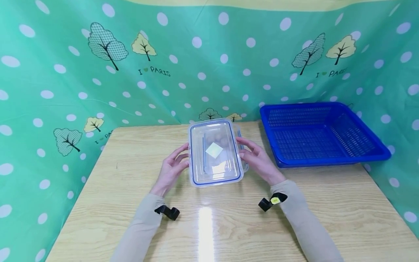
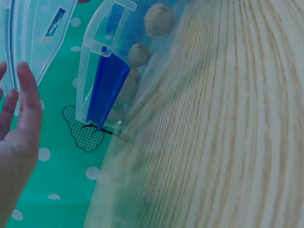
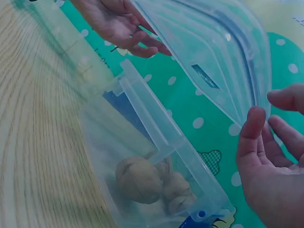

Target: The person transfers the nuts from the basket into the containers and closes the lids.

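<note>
A clear plastic lid [image 1: 200,171] with a blue sealing ring and a pale square sticker is held up between both hands. My left hand [image 1: 171,169] grips its left edge, and my right hand [image 1: 258,160] pinches the opposite edge, with thumb and fingertips at the rim in the right wrist view. Below the lid, an uncovered clear plastic container [image 3: 107,156] stands on the table, apart from it. Several round, light-brown walnuts [image 3: 138,180] lie inside. A blue latch [image 2: 108,90] shows on the container's side. From the head, the lid covers most of the container.
A blue plastic basket [image 1: 327,160] with perforated walls stands at the right rear of the wooden table [image 1: 131,156]. Behind and beside the table hangs a green dotted cloth [image 1: 183,43] with printed trees. Each wrist bears a black camera strap.
</note>
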`<control>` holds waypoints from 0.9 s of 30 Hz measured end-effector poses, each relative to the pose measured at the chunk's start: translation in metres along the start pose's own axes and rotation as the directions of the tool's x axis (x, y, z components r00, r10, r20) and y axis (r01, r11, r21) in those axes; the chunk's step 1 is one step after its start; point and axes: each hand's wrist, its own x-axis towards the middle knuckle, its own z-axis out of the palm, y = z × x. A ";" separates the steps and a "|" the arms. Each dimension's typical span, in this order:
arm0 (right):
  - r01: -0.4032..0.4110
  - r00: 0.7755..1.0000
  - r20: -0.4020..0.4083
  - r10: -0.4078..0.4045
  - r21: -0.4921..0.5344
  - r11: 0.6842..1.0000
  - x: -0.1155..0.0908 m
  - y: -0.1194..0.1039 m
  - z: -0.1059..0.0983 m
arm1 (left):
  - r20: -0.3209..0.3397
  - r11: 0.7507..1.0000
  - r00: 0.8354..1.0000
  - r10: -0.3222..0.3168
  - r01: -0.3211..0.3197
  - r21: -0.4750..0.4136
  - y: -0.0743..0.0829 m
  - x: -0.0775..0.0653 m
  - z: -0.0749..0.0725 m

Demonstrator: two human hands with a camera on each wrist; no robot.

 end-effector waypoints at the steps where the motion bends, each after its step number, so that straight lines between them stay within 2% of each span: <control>1: -0.005 1.000 0.007 0.005 -0.001 1.000 0.000 -0.001 -0.001 | -0.002 0.999 1.000 0.021 -0.021 0.027 -0.001 0.001 0.001; 5: -0.016 1.000 0.000 0.016 -0.017 1.000 -0.001 -0.002 -0.003 | -0.049 0.987 0.995 0.091 -0.084 0.136 -0.003 0.004 0.005; 9: 0.039 0.999 0.005 -0.039 0.000 0.999 -0.001 0.001 -0.003 | -0.126 0.971 0.984 0.130 -0.100 0.217 -0.002 0.008 0.011; 12: 0.096 0.995 -0.017 -0.096 -0.004 0.995 0.000 0.006 -0.001 | -0.193 0.956 0.967 0.169 -0.113 0.272 -0.002 0.011 0.018; 14: 0.110 0.992 -0.055 -0.112 -0.034 0.993 0.001 0.007 0.001 | -0.236 0.951 0.951 0.200 -0.131 0.279 -0.001 0.015 0.024; 17: 0.115 0.988 -0.093 -0.123 -0.083 0.990 0.003 0.007 0.004 | -0.329 0.954 0.922 0.203 -0.110 0.281 0.001 0.022 0.031; 22: 0.152 0.982 -0.083 -0.170 -0.189 0.970 0.008 0.003 0.008 | -0.451 0.942 0.859 0.244 -0.100 0.320 0.006 0.035 0.040; 24: 0.183 0.976 -0.080 -0.203 -0.206 0.961 0.011 0.002 0.009 | -0.464 0.944 0.845 0.265 -0.129 0.305 0.009 0.039 0.044; 27: 0.212 0.967 -0.094 -0.236 -0.218 0.953 0.013 0.000 0.011 | -0.472 0.948 0.838 0.274 -0.152 0.279 0.013 0.045 0.049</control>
